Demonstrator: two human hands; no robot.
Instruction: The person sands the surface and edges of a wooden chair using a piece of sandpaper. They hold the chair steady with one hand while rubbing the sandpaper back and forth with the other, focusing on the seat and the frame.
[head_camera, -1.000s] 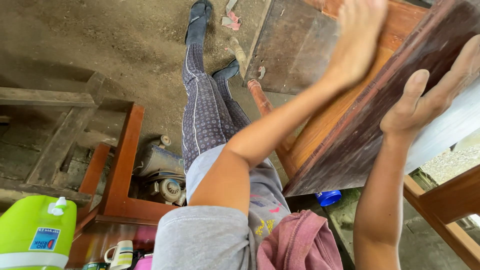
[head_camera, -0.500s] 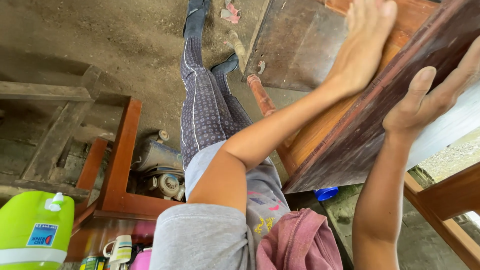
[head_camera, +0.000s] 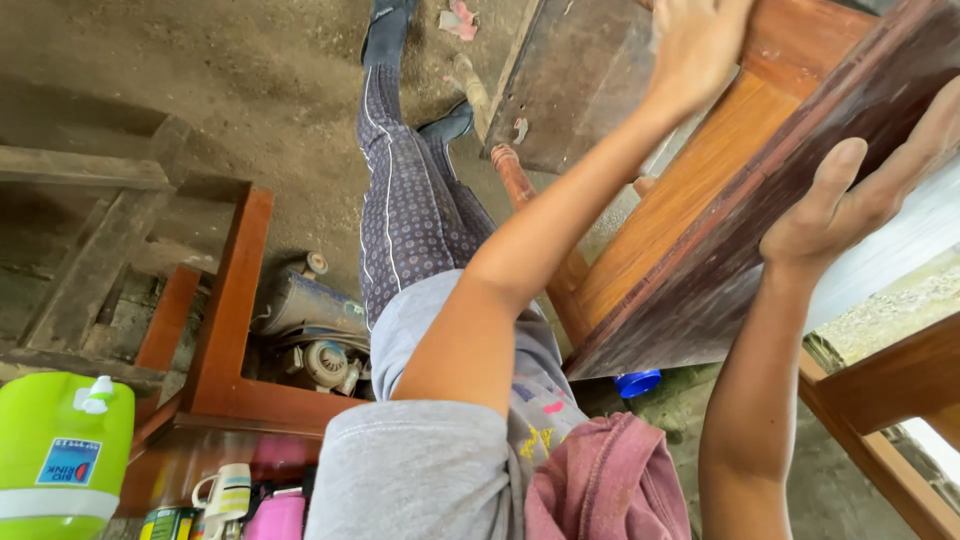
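A wooden furniture piece (head_camera: 690, 200) with an orange-brown panel and a dark worn frame leans over me at the upper right. My left hand (head_camera: 700, 45) lies flat on the orange-brown panel, pressing what looks like a small pale sheet (head_camera: 656, 32) that peeks out at the palm's edge. My right hand (head_camera: 850, 200) grips the dark frame's edge lower down, thumb on the near face and fingers curled over the rim. My legs in patterned trousers (head_camera: 410, 210) stretch out over the dirt floor.
A reddish wooden frame (head_camera: 235, 300) and weathered planks (head_camera: 80, 170) lie at the left, with small machine parts (head_camera: 320, 350) beside them. A lime-green jug (head_camera: 60, 460), a mug (head_camera: 225, 492) and a blue cap (head_camera: 637, 383) sit near the bottom. A pink cloth (head_camera: 610, 480) rests on my lap.
My left hand has slid a little along the orange-brown panel, first up and then back left. My right hand keeps its grip on the frame edge. The view shifted slightly.
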